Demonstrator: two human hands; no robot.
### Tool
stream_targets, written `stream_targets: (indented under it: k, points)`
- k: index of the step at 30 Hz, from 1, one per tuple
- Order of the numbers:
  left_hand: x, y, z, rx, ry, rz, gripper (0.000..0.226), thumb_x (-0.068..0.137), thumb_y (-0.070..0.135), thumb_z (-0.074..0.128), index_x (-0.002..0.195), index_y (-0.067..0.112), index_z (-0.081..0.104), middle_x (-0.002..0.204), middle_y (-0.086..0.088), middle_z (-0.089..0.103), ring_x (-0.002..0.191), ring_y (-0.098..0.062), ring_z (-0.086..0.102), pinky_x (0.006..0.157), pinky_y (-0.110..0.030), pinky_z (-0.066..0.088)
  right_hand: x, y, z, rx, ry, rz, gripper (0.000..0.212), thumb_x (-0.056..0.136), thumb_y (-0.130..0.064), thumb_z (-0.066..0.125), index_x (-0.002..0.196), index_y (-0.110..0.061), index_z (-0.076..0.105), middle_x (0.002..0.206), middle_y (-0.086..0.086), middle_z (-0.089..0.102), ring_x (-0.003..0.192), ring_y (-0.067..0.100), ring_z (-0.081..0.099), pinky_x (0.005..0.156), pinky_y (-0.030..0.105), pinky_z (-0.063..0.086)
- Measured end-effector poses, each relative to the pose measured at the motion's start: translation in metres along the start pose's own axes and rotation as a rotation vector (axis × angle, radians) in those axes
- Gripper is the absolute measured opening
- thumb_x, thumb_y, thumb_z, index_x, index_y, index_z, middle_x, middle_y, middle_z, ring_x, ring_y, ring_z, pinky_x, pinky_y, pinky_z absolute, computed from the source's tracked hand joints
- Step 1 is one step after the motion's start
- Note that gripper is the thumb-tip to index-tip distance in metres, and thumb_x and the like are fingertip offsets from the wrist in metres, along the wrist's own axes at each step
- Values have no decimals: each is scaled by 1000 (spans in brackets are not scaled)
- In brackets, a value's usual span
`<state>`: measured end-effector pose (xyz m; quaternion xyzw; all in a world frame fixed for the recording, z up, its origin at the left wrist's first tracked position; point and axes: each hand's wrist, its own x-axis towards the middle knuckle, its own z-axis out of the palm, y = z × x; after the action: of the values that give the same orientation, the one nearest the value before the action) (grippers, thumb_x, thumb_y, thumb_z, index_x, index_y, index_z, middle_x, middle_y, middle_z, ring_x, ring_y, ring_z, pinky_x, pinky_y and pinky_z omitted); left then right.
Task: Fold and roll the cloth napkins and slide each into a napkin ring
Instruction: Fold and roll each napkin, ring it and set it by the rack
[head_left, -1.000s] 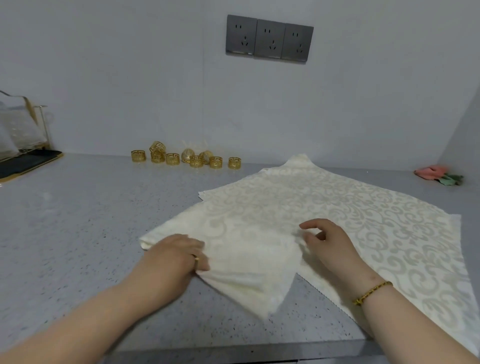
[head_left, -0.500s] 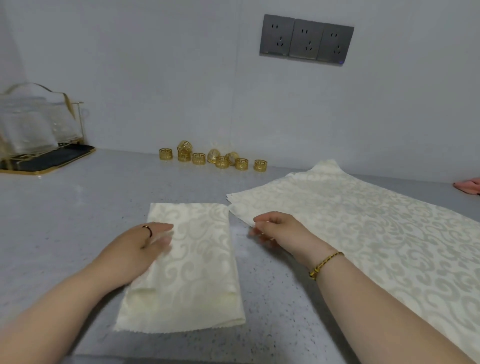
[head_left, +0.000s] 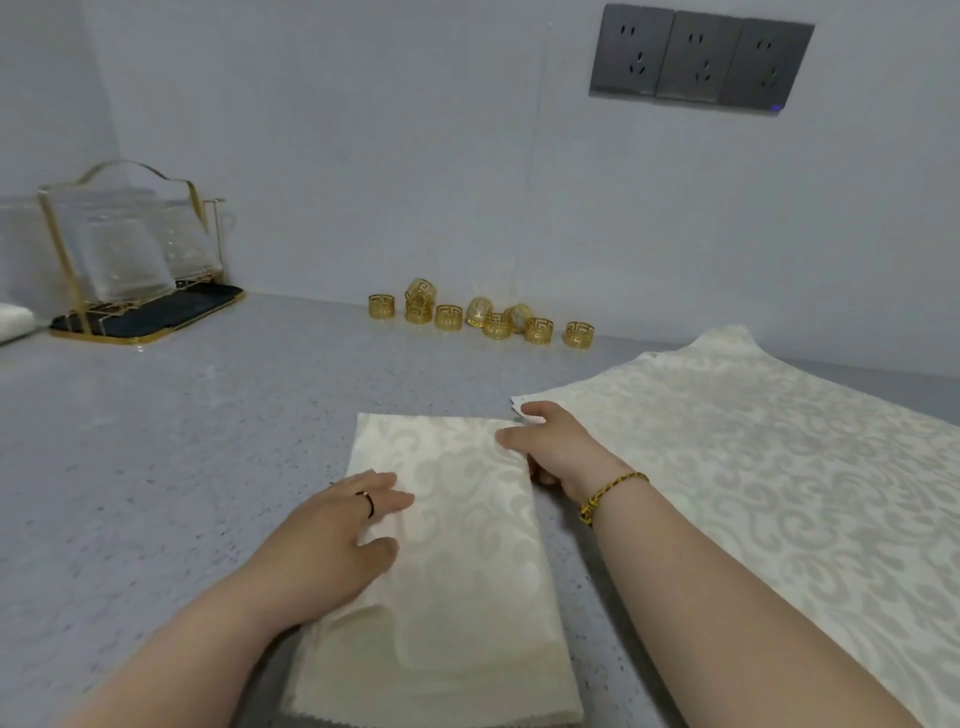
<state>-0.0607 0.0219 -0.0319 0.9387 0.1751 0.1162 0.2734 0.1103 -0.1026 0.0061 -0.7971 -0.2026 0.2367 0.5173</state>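
Cream scroll-patterned napkin (head_left: 467, 571), folded oblong on worktop (head_left: 182, 441). Left hand (head_left: 332, 540) pressing it, fingers flat; right hand (head_left: 556, 452) fingers pinching far corner.

Folded napkin (head_left: 457, 561) left of napkin pile (head_left: 769, 467), napkin rings (head_left: 480, 314) behind

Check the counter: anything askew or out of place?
Only the napkin rings by the wall: one sits tilted on top of another, two lie tipped over. The folded napkin lies flat under the left hand.
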Motion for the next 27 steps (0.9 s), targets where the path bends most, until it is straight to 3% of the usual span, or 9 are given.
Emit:
stream_targets:
  k: [5,8,12,15,18,21,23,25,27]
  points:
    - [2,-2,-3,-47,-49,-5,49,90,13,49,133,33,38,147,19,21,133,6,13,107,-13,8,11,3,3,-27,23,-48,56,83,-1,59,133,-5,34,72,-1,40,38,5,47,29,11,29]
    - [3,-4,-4,-17,-72,-3,61,74,37,42,134,35,37,148,19,20,138,2,12,110,-15,6,18,4,4,-125,19,-83,67,81,-3,61,139,-9,27,84,-8,42,56,4,44,41,10,34]
    - [4,-2,-5,42,-88,-10,76,59,36,32,135,36,34,149,20,19,138,2,10,111,-18,1,21,7,-1,-251,29,-84,73,83,-8,61,142,-13,20,127,9,42,58,8,39,43,16,33]
    - [2,-1,-5,78,-99,-8,75,60,38,31,135,38,33,149,20,17,138,4,7,111,-20,-6,15,5,-1,-240,34,-76,72,84,-8,60,143,-13,19,128,11,39,59,16,47,35,15,39]
    - [2,-1,-4,125,-101,-8,75,62,40,29,137,38,30,150,20,14,138,4,4,110,-24,-12,2,3,-2,-519,129,-118,69,84,-13,59,142,-14,20,136,12,30,92,30,55,63,23,44]
    - [2,0,-2,161,-104,8,59,81,41,36,139,36,28,152,17,13,139,2,3,112,-28,-14,-22,3,-4,-920,273,-306,61,86,-16,54,140,-16,26,145,9,21,117,28,45,77,28,40]
    - [1,-1,-2,163,-93,32,63,75,43,34,137,35,31,151,16,16,139,1,5,112,-28,-13,-46,4,1,-942,246,-545,49,86,-16,54,133,-13,42,139,7,38,120,26,43,90,31,41]
    - [-3,-2,-2,128,-76,57,71,63,46,35,132,34,39,149,15,23,138,-1,14,115,-28,-6,-74,5,8,-878,149,-817,30,79,-20,58,107,-10,65,109,9,65,101,29,59,84,37,51]
    - [-8,-3,-4,64,-41,47,75,54,59,38,124,34,49,144,15,33,134,-5,26,116,-31,8,-99,7,13,-921,-33,-820,31,80,-34,55,98,-12,68,97,6,69,92,27,63,79,37,53]
